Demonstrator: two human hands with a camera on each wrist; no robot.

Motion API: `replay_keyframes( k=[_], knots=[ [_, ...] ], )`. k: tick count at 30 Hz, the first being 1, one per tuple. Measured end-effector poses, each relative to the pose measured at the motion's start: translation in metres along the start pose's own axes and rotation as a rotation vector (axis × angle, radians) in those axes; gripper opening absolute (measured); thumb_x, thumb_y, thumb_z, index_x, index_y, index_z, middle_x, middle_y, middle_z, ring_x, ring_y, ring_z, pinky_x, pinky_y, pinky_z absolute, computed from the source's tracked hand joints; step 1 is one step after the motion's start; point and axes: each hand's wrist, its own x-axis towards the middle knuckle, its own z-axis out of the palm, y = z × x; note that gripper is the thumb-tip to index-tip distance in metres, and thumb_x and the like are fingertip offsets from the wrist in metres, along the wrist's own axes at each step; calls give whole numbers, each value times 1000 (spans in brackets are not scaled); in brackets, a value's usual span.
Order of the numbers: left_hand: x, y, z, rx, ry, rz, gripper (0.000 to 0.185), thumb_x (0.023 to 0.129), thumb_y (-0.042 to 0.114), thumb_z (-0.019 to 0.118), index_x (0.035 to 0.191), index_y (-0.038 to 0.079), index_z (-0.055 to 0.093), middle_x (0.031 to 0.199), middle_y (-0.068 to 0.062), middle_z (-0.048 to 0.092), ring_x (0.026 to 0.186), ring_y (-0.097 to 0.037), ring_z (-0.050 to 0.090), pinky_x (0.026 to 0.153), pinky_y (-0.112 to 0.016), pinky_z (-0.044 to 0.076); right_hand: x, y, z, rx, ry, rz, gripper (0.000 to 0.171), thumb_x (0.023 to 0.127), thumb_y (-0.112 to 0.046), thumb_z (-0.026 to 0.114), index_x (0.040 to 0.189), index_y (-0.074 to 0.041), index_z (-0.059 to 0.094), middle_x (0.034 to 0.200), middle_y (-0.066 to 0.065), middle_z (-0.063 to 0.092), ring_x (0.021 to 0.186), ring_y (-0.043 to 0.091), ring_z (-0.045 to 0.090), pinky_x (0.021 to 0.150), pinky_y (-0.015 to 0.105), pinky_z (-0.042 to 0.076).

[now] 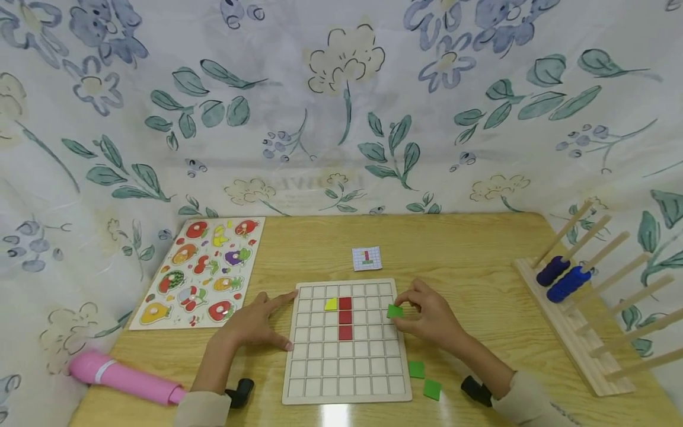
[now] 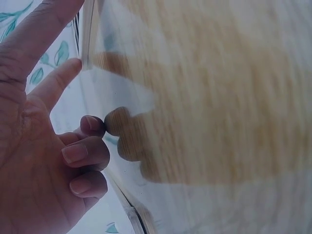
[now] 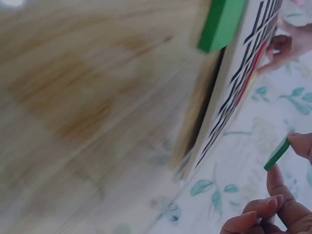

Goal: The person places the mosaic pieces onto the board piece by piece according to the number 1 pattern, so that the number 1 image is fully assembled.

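Observation:
A pale wooden grid board (image 1: pixel 361 366) lies on the table. Three red square tiles (image 1: pixel 345 318) form a column in its upper half, with a yellow tile (image 1: pixel 331 305) left of the topmost one. My left hand (image 1: pixel 252 323) touches the board's left edge with a spread thumb and index finger; its other fingers are bent in the left wrist view. Between thumb and finger, my right hand (image 1: pixel 431 315) pinches a green square tile (image 1: pixel 395 311) above the board's right edge. Two more green tiles (image 1: pixel 416 370) lie at the board's lower right, one nearer the table's front.
Behind the board lies a small pattern card (image 1: pixel 367 265) with a coloured grid. A fruit puzzle board (image 1: pixel 205 314) and a pink rolled item (image 1: pixel 136 382) are on the left. At right stands a wooden peg rack (image 1: pixel 581 350) with blue and purple rings.

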Motion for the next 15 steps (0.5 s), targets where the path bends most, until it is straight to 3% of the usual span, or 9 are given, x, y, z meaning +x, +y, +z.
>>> replay_keyframes(
  k=[7, 15],
  knots=[
    [1, 0, 0, 3, 2, -16, 110, 55, 59, 90, 151, 42, 39, 105, -9, 47, 78, -24, 49, 68, -39, 43, 2, -14, 12, 26, -42, 15, 18, 74, -11, 84, 89, -12, 73, 81, 6, 44, 71, 15, 40, 59, 22, 33],
    [0, 0, -1, 10, 1, -18, 110, 55, 60, 90, 151, 42, 39, 108, -11, 48, 78, -24, 49, 69, -41, 45, 2, -22, 21, 52, -53, -27, 17, 74, -12, 84, 88, -12, 73, 81, 6, 48, 70, 13, 42, 59, 21, 35]
  ],
)
